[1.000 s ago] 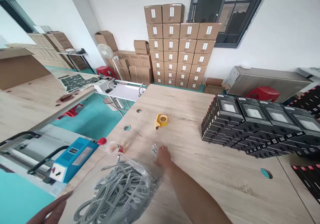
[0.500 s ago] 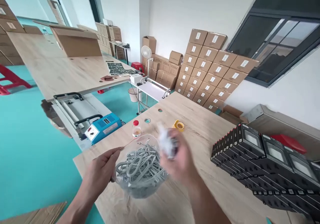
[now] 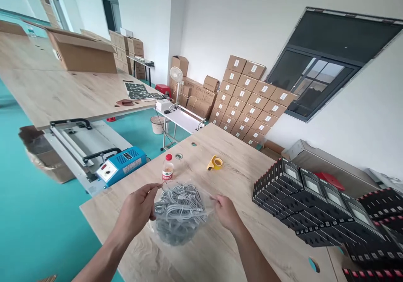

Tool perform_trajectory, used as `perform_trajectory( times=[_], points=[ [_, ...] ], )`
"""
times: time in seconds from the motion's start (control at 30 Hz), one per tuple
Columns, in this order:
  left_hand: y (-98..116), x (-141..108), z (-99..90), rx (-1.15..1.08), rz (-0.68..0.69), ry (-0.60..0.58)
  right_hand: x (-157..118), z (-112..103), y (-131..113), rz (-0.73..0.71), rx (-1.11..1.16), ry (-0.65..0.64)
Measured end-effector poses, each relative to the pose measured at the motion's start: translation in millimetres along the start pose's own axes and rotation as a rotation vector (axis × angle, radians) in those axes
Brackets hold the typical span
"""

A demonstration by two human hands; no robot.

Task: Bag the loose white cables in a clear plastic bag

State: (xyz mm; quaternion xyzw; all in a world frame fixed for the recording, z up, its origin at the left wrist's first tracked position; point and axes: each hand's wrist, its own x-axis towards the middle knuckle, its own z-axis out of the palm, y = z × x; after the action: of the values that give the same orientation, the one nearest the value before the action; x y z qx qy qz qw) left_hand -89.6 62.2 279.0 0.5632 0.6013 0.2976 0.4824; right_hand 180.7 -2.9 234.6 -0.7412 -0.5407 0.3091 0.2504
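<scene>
A clear plastic bag (image 3: 176, 231) full of coiled grey cables (image 3: 182, 206) is on the wooden table, its mouth spread between my hands. My left hand (image 3: 140, 206) pinches the left edge of the bag's mouth. The right edge is gripped between the thumb and fingers of my right hand (image 3: 226, 210). Just beyond the bag stands a small bottle with a red cap (image 3: 168, 167). A yellow tape dispenser (image 3: 215, 163) lies farther back to the right.
Stacked black boxes (image 3: 308, 202) occupy the table's right side. A blue-ended sealing machine (image 3: 121, 164) is at the left, below another table (image 3: 85, 93) with an open carton (image 3: 85, 55). Cartons (image 3: 242, 97) are piled by the wall.
The white bundle in my right hand is gone from it, and that hand now holds the bag's right edge. More cables show heaped in the bag. The view has shifted right.
</scene>
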Motion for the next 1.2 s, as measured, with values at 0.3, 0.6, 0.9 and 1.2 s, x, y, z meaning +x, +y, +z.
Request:
perform_trajectory(
  times=[0.3,0.6,0.9,1.2],
  points=[
    [87.1,-28.6,79.6,-0.044,0.294,-0.424,-115.3,-107.9,33.7,0.182,0.617,0.321],
    [75.2,-28.1,172.0,0.107,0.342,-0.572,-149.1,-127.9,77.2,0.231,0.399,0.563],
    [89.2,-49.9,180.9,0.237,0.365,-0.743,-199.8,-137.0,100.0,0.359,0.429,0.586],
    [81.7,-79.8,156.6,0.177,0.339,-0.744,-242.5,-142.1,87.8,0.254,0.444,0.635]
  ],
)
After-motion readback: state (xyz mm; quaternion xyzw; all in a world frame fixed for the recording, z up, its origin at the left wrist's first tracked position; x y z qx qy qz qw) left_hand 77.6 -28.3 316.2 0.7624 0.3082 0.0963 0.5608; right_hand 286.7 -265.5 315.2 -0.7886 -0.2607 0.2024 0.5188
